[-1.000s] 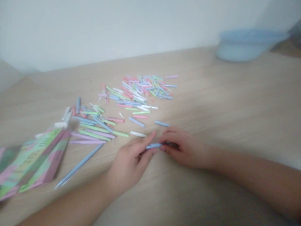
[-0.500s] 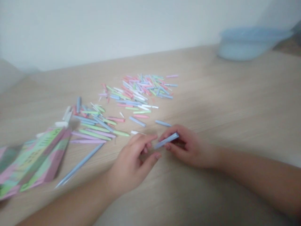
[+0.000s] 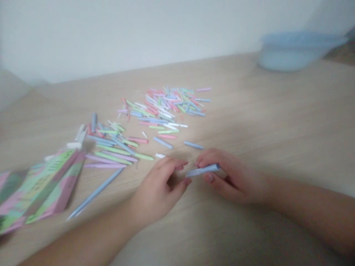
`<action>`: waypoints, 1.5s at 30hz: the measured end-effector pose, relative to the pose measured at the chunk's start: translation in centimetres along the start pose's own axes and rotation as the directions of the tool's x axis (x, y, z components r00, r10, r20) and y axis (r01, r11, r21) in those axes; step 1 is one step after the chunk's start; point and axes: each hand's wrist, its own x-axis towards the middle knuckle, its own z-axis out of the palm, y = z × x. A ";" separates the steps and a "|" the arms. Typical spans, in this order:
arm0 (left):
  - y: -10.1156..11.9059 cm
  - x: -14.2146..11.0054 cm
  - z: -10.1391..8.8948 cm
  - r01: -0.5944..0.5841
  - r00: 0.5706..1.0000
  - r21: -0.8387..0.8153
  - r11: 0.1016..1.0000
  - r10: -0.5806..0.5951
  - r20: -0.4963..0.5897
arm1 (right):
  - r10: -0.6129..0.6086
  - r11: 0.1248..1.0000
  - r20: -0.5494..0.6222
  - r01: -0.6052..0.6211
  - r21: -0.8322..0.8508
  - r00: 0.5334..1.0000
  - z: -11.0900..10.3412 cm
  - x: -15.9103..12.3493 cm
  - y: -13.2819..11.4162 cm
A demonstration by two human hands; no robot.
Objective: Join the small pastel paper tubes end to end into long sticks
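Note:
Between my hands is a short pale-blue pen barrel (image 3: 203, 170), tilted up slightly to the right. My right hand (image 3: 233, 177) grips it between thumb and fingers. My left hand (image 3: 158, 184) has its thumb and index finger apart, curved around the barrel's left end; whether the thumb touches it is hard to tell in the blur. Just beyond the hands lie a blue pen part (image 3: 193, 145), another blue piece (image 3: 163, 142) and a small white piece (image 3: 160, 155).
Many pastel pen parts (image 3: 166, 103) lie scattered toward the wall, with a second group (image 3: 113, 147) nearer left. A long blue pen piece (image 3: 95, 194) lies beside patterned pink-and-green boxes (image 3: 52, 184). A light-blue basin (image 3: 288, 51) stands at the back right of the wooden table (image 3: 277, 122).
My right hand has moved slightly right and down with the blue barrel, which now lies flatter. My left hand stays nearly in place.

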 end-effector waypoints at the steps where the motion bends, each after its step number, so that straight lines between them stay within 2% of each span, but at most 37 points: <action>1: 0.0 0.0 0.0 0.000 1.000 0.005 1.000 0.000 -0.001 | -0.002 0.999 0.046 0.004 -0.041 0.999 -0.3 0.1 -0.2; 4: 0.2 0.0 -0.1 0.013 1.000 0.012 1.000 -0.013 0.004 | 0.036 0.985 0.101 -0.019 -0.172 0.994 -1.0 0.3 -0.7; 9: 0.3 0.2 -0.1 0.016 1.000 0.007 1.000 -0.017 0.020 | 0.072 0.972 0.038 -0.061 -0.227 0.997 -1.1 -0.1 -0.6; 12: 0.2 0.2 0.1 0.023 1.000 0.009 1.000 -0.023 0.014 | 0.069 0.972 -0.063 -0.082 -0.222 0.996 -0.4 -0.5 -0.1; 16: 0.0 0.2 0.2 0.042 0.999 -0.005 0.999 -0.042 0.018 | 0.143 0.982 -0.198 -0.164 -0.090 0.970 0.1 -0.9 0.2; 21: 0.2 0.1 0.0 0.052 0.998 -0.016 0.999 -0.051 0.038 | 0.294 0.955 -0.213 -0.276 0.113 0.932 -0.2 -0.7 -0.2; 25: 0.2 0.1 0.1 0.054 0.998 -0.020 0.998 -0.053 0.037 | 0.365 0.917 -0.258 -0.297 0.267 0.895 0.0 -0.5 -0.1; 29: 0.1 0.1 0.1 0.049 0.998 -0.028 0.998 -0.049 0.027 | 0.382 0.905 -0.243 -0.307 0.294 0.892 0.3 -0.2 0.4; 31: 0.2 0.1 0.1 0.050 0.998 -0.025 0.998 -0.049 0.031 | 0.335 0.935 -0.259 -0.286 0.209 0.906 0.1 0.0 0.5; 33: 0.3 0.1 0.1 0.060 0.997 -0.024 0.998 -0.059 0.040 | 0.206 0.977 -0.265 -0.213 0.004 0.942 -0.4 -0.1 0.2; 35: 0.3 0.1 0.1 0.070 0.996 -0.029 0.997 -0.069 0.050 | 0.001 0.971 -0.179 -0.044 -0.235 0.984 -1.0 -0.4 -0.5; 36: 0.2 0.0 0.1 0.072 0.996 -0.031 0.997 -0.071 0.055 | -0.088 0.946 -0.108 0.050 -0.319 0.990 -1.2 -0.7 -0.9; 39: 0.1 0.0 0.2 0.069 0.996 -0.037 0.997 -0.067 0.058 | -0.232 0.890 0.029 0.225 -0.397 0.972 -1.4 -1.6 -1.9; 41: -0.1 0.0 0.2 0.061 0.997 -0.041 0.997 -0.059 0.058 | -0.275 0.868 0.030 0.262 -0.423 0.961 -1.3 -1.9 -2.1; 45: -0.1 0.1 0.2 0.049 0.997 -0.042 0.998 -0.046 0.060 | -0.438 0.752 0.025 0.381 -0.537 0.899 -1.5 -1.3 -2.2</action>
